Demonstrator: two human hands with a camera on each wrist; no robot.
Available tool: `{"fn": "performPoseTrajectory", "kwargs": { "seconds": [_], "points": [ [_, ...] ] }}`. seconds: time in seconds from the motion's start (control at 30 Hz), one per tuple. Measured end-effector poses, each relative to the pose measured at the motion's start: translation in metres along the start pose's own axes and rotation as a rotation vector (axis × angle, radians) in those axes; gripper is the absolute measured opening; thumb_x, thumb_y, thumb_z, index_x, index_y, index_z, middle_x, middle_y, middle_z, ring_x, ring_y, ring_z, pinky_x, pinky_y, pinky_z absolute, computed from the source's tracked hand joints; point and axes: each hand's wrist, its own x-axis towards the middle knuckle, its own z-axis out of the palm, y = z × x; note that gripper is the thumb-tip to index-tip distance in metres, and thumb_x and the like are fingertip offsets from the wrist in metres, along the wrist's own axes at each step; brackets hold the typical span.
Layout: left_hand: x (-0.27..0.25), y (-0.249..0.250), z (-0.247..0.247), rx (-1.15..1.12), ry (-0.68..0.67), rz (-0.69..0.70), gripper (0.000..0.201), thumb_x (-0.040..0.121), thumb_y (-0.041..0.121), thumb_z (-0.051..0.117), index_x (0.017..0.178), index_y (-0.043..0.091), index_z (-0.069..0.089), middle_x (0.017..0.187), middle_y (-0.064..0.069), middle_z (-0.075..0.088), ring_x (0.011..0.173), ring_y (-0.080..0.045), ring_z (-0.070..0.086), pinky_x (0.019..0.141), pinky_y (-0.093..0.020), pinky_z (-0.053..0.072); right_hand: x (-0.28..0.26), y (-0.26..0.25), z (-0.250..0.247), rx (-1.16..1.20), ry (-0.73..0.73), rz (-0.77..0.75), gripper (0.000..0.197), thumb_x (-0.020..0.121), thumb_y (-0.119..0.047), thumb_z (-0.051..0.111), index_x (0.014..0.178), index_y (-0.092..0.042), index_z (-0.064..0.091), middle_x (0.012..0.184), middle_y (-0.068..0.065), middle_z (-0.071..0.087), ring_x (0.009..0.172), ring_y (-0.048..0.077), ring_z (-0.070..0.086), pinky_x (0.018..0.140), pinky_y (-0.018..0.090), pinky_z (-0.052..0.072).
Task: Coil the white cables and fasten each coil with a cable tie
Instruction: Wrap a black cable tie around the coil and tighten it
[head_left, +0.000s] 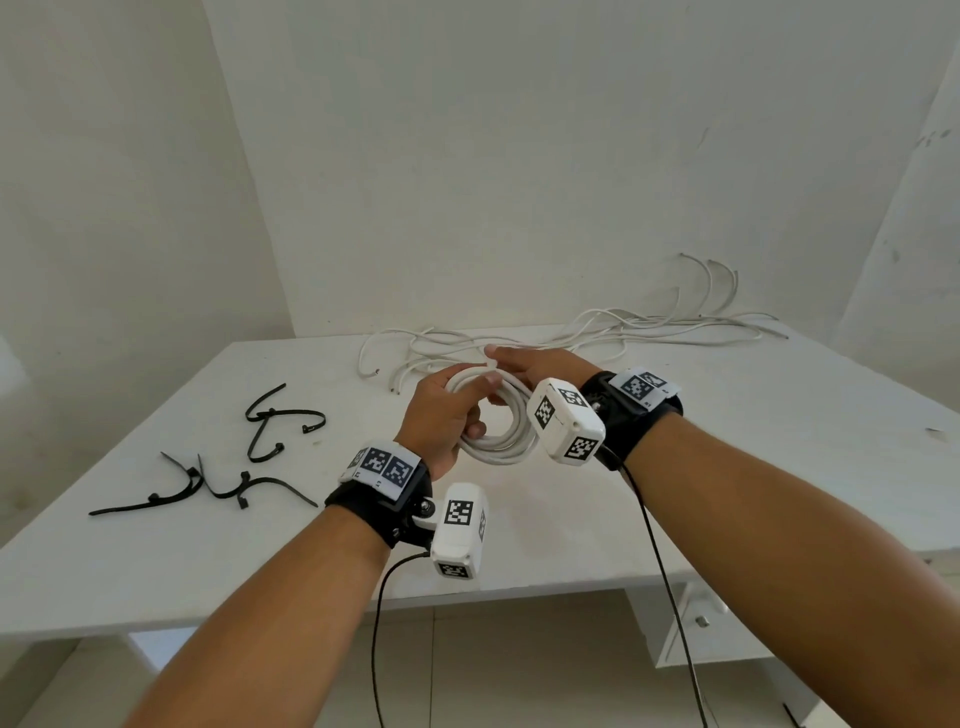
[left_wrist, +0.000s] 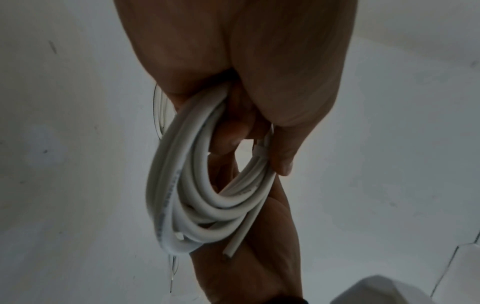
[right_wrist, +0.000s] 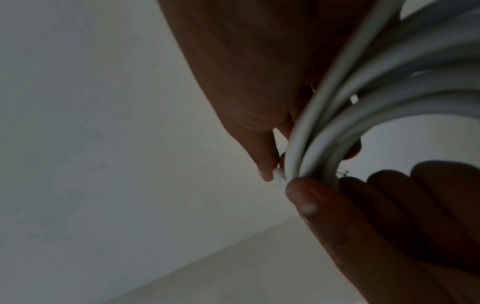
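Coil (head_left: 493, 421) of white cable is held up over the middle of the table (head_left: 727, 493), between both hands. Several turns are already gathered; one cut end (left_wrist: 230, 254) hangs free at the bottom of the bundle in the left wrist view.

Left hand (head_left: 441, 410): fingers and thumb curled round the 10 o'clock side of the coil, gripping the turns together. Right hand (head_left: 540, 364): at the coil's 12 o'clock; thumb and fingertip appear to be pinching a small white piece (right_wrist: 279, 181) pressed against the strands. Possibly a white tie already wrapped there; too small to be sure.

Step judged: coiling finished for this cable, fastening in hand. Next move calls for the bundle to be kept clamped by the left hand so the turns do not spring apart, while the tie's tail is drawn tight by the right.

Loose cables (head_left: 597, 332) remain uncoiled at 12 to 1 o'clock on the table's far edge, so the task is judged early. Black ties (head_left: 208, 467) lie scattered at 9 o'clock, well apart from the hands.

Writing: faint grey print is seen along the cable jacket (left_wrist: 172, 185) in the left wrist view, not legible. Square black-and-white markers are carried on the wrist cameras (head_left: 566, 421); no brand is readable.
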Motion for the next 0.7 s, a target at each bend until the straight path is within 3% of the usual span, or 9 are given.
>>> {"fn": "performPoseTrajectory", "kwargs": {
  "seconds": [0.07,0.17,0.3,0.43,0.5,0.6,0.7],
  "points": [
    [0.002,-0.002,0.001,-0.01,-0.002,-0.014,0.007,0.092,0.01,0.066,0.096,0.005,0.066,0.062,-0.003,0.057,0.046,-0.01,0.037,0.041,-0.022,0.033,-0.002,-0.002,0.0,0.017,-0.011,0.037,0.031,0.089,-0.04,0.071,0.083,-0.01,0.066,0.066,0.006,0.065,0.057,0.019,0.064,0.055,0.026,0.053],
    [0.003,-0.005,0.003,-0.01,-0.005,-0.014,0.005,0.091,0.011,0.067,0.093,0.006,0.067,0.069,-0.008,0.063,0.048,-0.011,0.046,0.041,-0.022,0.034,-0.003,-0.005,-0.003,-0.015,-0.038,0.036,0.04,0.096,-0.037,0.064,0.119,-0.004,0.067,0.076,0.007,0.072,0.067,0.021,0.071,0.064,0.029,0.059],
    [0.006,-0.008,0.007,-0.013,-0.016,-0.007,0.005,0.091,0.012,0.066,0.092,0.007,0.068,0.073,-0.01,0.065,0.054,-0.016,0.051,0.042,-0.022,0.033,-0.006,-0.007,-0.007,-0.045,-0.03,0.036,0.032,0.097,-0.037,0.061,0.1,-0.006,0.068,0.073,0.008,0.071,0.061,0.02,0.069,0.06,0.028,0.057],
    [0.009,-0.013,0.012,0.059,0.007,-0.02,0.009,0.09,0.013,0.069,0.094,0.006,0.067,0.054,0.003,0.049,0.045,-0.011,0.035,0.041,-0.023,0.034,-0.007,-0.013,-0.007,-0.315,0.205,-0.116,0.026,0.096,-0.032,0.065,0.082,-0.01,0.068,0.054,-0.004,0.065,0.049,0.012,0.058,0.047,0.019,0.045],
    [0.01,-0.014,0.014,0.073,0.013,-0.039,0.01,0.088,0.016,0.072,0.091,0.008,0.068,0.052,0.003,0.04,0.045,-0.011,0.033,0.041,-0.023,0.034,-0.002,-0.014,-0.007,-0.336,0.262,-0.174,0.025,0.099,-0.025,0.06,0.086,-0.005,0.069,0.048,-0.008,0.063,0.041,0.008,0.056,0.039,0.012,0.039],
    [0.013,-0.012,0.017,0.103,-0.013,-0.047,0.014,0.087,0.019,0.073,0.092,0.007,0.067,0.054,0.002,0.041,0.045,-0.011,0.034,0.041,-0.023,0.036,0.005,-0.013,-0.007,-0.46,0.326,-0.215,0.019,0.1,-0.023,0.056,0.094,-0.009,0.067,0.066,-0.005,0.063,0.05,0.007,0.057,0.041,0.014,0.042],
    [0.015,-0.011,0.018,0.124,-0.054,-0.045,0.011,0.088,0.015,0.072,0.092,0.006,0.067,0.057,0.0,0.043,0.046,-0.01,0.035,0.042,-0.023,0.037,0.012,-0.011,-0.012,-0.394,0.356,-0.231,0.013,0.097,-0.022,0.059,0.094,-0.01,0.063,0.071,-0.001,0.059,0.049,0.005,0.057,0.037,0.011,0.04]
  ]
}}
